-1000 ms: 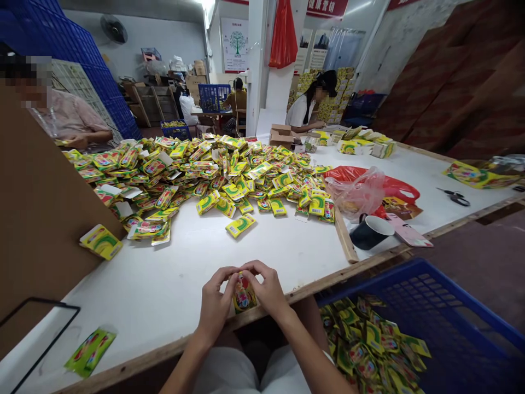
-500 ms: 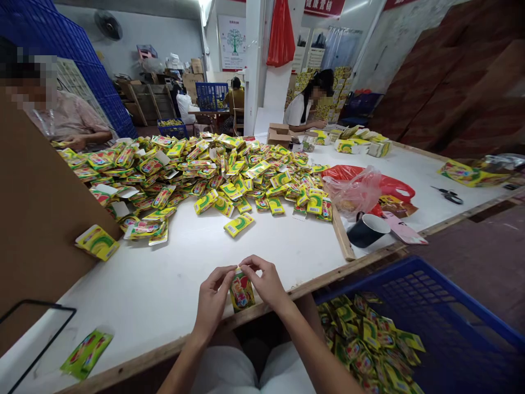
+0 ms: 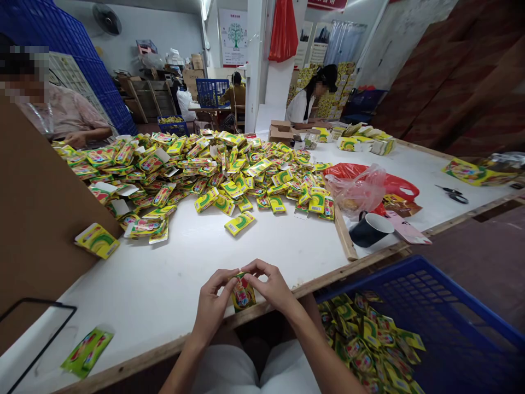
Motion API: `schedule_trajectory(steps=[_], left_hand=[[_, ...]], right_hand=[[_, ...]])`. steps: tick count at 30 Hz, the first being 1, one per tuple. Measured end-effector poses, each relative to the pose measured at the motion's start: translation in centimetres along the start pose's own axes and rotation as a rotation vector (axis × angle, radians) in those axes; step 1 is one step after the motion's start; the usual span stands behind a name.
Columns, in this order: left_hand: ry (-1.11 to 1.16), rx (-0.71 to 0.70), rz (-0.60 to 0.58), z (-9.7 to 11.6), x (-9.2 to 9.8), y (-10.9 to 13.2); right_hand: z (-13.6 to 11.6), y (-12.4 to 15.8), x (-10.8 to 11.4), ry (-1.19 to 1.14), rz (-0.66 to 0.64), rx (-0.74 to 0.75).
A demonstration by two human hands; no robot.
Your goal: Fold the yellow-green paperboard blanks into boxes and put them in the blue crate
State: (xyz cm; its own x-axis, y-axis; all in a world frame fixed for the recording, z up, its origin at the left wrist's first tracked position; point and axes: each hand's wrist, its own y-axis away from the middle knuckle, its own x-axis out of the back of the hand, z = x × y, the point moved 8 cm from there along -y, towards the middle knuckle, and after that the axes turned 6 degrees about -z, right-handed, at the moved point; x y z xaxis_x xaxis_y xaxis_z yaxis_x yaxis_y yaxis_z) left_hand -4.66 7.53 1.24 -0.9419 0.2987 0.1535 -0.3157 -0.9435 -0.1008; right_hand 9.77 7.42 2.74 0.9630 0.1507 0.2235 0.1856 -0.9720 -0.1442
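A small yellow-green packet [image 3: 244,294] with a red and white print stands at the table's front edge, between my two hands. My left hand [image 3: 216,293] pinches its top left corner with thumb and fingertips. At the top right corner, my right hand [image 3: 268,283] closes thumb and fingers on the same packet. Beyond them a single yellow box [image 3: 239,224] lies on the white table [image 3: 197,279], in front of a wide heap of similar boxes [image 3: 213,164].
A blue basket [image 3: 451,306] holding many packets stands at the lower right. A dark mug [image 3: 371,230], a wooden strip [image 3: 344,232], scissors [image 3: 453,194] and red bags lie to the right. Cardboard [image 3: 45,208] and a green pouch [image 3: 87,352] are at left. Two people sit across the table.
The fingers of both hands have shifted slightly over the packet's top edge, and the right hand's fingers are bent a little more across it. The camera view has moved slightly.
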Motion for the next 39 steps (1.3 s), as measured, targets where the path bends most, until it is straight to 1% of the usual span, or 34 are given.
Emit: schedule_trajectory(steps=[3,6,10,12,13,14,15,16,17,19,20,21,22,23,25,26,27,29,31,34,36,38,39], left_hand=[[0.056,0.028,0.016,-0.4,-0.1,0.1],[0.079,0.021,0.029,-0.4,-0.2,0.1],[0.017,-0.015,0.016,0.3,-0.4,0.3],[0.004,-0.029,-0.024,0.9,-0.6,0.3],[-0.002,-0.036,-0.054,1.3,-0.8,0.1],[-0.015,-0.044,-0.09,1.6,-1.0,-0.3],[-0.041,-0.056,-0.118,1.9,-1.0,-1.0],[-0.083,-0.073,-0.124,2.2,-0.9,-1.9],[-0.136,-0.096,-0.11,2.5,-0.6,-3.2],[-0.286,-0.133,-0.02,2.7,0.5,-6.5],[-0.348,-0.137,0.016,2.5,1.0,-8.3],[-0.367,-0.112,0.029,2.0,1.2,-10.1],[-0.351,-0.066,0.022,1.3,1.3,-11.9],[-0.334,-0.041,0.017,0.9,1.2,-13.3],[-0.283,0.002,-0.002,0.1,0.7,-14.9],[-0.254,0.018,-0.014,-0.1,0.3,-15.0],[-0.22,0.036,-0.031,-0.4,-0.2,-14.5],[-0.143,0.077,-0.08,-0.8,-1.5,-12.5],[-0.071,0.107,-0.143,-1.1,-2.6,-9.3],[0.082,0.114,-0.256,-0.8,-3.9,-4.8],[0.171,0.089,-0.245,-0.2,-3.6,-2.9],[0.17,0.057,-0.191,0.2,-2.7,-2.1],[0.151,0.048,-0.184,0.4,-2.3,-1.9]], right_hand=[[0.7,0.8,0.2,-0.05,0.04,-0.025],[1.0,1.3,0.4,-0.089,0.104,-0.037],[-0.3,1.0,-0.4,-0.016,0.091,0.029],[-1.3,1.2,0.0,0.038,0.093,0.061],[-1.9,1.7,0.9,0.068,0.12,0.068],[-2.4,2.5,2.4,0.108,0.172,0.065],[-2.9,3.6,4.5,0.163,0.238,0.05],[-3.3,5.1,7.0,0.233,0.325,0.021],[-3.7,6.7,9.7,0.324,0.409,-0.025],[-4.6,9.4,14.0,0.545,0.456,-0.093],[-4.8,10.5,15.5,0.625,0.461,-0.124],[-5.0,11.2,16.4,0.666,0.456,-0.144],[-5.0,11.7,16.7,0.665,0.445,-0.161],[-4.7,11.9,16.4,0.627,0.427,-0.178],[-3.6,11.3,14.3,0.479,0.371,-0.204],[-2.8,10.6,12.9,0.393,0.344,-0.215],[-2.0,9.7,11.4,0.307,0.331,-0.218],[-0.4,7.7,9.0,0.134,0.364,-0.19],[1.2,5.5,6.9,-0.047,0.407,-0.139],[2.8,2.6,3.9,-0.261,0.393,-0.082],[3.0,1.5,2.5,-0.301,0.375,-0.056],[2.5,1.2,1.8,-0.269,0.348,-0.029],[2.2,1.3,1.6,-0.243,0.326,-0.015]])
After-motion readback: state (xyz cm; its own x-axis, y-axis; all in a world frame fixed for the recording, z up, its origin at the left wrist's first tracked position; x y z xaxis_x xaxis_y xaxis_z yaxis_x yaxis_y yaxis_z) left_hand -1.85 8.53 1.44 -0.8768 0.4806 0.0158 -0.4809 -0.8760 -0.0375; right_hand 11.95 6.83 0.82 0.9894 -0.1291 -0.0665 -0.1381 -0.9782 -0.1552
